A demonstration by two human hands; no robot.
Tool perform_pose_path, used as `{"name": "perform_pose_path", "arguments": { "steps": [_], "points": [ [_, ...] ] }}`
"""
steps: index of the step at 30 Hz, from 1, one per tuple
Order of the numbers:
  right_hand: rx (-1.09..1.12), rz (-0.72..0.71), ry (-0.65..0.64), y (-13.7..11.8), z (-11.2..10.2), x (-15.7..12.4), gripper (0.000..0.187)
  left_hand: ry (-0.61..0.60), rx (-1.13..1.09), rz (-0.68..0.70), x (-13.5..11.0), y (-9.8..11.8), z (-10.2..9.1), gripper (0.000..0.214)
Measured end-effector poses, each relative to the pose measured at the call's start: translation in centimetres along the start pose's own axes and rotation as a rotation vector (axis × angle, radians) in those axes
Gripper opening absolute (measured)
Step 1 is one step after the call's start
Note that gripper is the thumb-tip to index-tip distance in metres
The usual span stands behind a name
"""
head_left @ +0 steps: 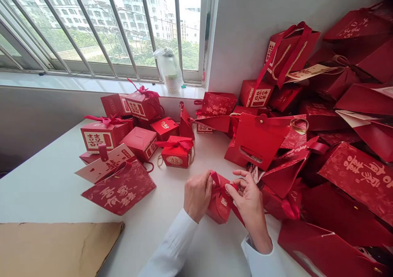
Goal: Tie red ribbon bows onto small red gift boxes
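Note:
A small red gift box (220, 206) with a red ribbon stands on the white table (46, 187) in front of me. My left hand (197, 195) is closed against the box's left side, fingers curled onto its top. My right hand (249, 203) pinches the red ribbon at the top of the box between thumb and fingers. Both wrists show white sleeves.
Finished red boxes with bows (176, 152) cluster at the table's back left, with flat red bags (121, 189) beside them. A large heap of red gift bags (337, 154) fills the right side. Brown cardboard (55, 246) lies front left. A bagged bottle (170, 69) stands on the windowsill.

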State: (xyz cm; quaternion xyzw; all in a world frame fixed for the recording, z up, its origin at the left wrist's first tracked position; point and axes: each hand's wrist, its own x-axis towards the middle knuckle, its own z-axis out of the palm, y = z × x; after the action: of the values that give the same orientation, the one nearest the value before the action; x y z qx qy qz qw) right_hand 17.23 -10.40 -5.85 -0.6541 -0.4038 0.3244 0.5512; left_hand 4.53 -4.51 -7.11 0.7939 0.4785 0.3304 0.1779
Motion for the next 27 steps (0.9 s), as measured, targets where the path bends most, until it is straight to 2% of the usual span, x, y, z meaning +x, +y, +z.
{"name": "perform_pose_path", "arguments": {
  "steps": [10,13,15,17,19,21,27],
  "points": [
    [0.034,-0.009,0.069,0.4,0.2,-0.1,0.037,-0.015,-0.087,-0.064,0.1,0.1,-0.3,0.032],
    [0.039,-0.008,0.073,0.5,0.2,-0.1,0.036,-0.129,-0.218,-0.095,0.3,-0.2,-1.6,0.024],
    [0.045,0.0,0.067,0.4,0.1,-0.1,0.036,-0.22,-0.337,-0.101,0.5,-0.4,-3.0,0.006],
    [0.043,0.014,0.064,0.3,0.1,-0.1,0.037,-0.2,-0.381,-0.082,0.6,-0.4,-4.3,0.017],
    [0.05,0.027,0.06,0.2,0.1,-0.1,0.038,-0.123,-0.344,-0.042,0.6,0.1,-5.0,0.016],
    [0.058,0.033,0.052,0.1,0.1,-0.1,0.039,-0.079,-0.27,-0.002,0.5,0.9,-4.8,0.008],
    [0.054,0.002,0.049,0.1,0.1,-0.3,0.038,-0.052,-0.035,-0.027,-0.6,3.2,-2.1,0.021]
  ]
}}
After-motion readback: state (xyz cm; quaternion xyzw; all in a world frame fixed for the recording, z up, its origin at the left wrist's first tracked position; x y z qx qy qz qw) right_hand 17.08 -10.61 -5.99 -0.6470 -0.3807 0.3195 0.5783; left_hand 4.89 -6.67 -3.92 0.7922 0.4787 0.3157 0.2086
